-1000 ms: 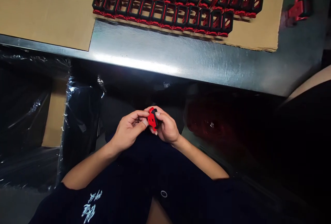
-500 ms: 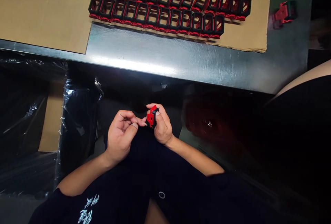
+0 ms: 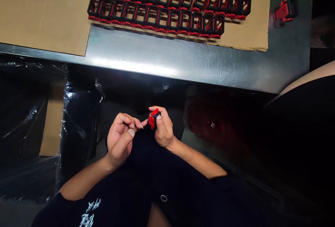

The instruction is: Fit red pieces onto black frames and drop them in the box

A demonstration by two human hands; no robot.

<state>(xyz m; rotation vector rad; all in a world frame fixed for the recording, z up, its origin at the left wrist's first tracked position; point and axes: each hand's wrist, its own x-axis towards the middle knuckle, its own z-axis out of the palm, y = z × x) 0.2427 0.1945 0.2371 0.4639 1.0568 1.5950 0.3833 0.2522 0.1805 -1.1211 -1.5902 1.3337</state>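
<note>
Right hand [image 3: 164, 131] grasping red-and-black plastic frame [image 3: 154, 119] above lap; left hand [image 3: 120, 139] open, fingertips [image 3: 141, 125] just beside frame; rows of matching frames [image 3: 167, 7] on cardboard sheet [image 3: 47, 14], 12 o'clock, on steel counter [image 3: 183, 63].

Held part [image 3: 153, 119]: red + blk. Shirt [image 3: 87, 214]: blk, wht print.
</note>
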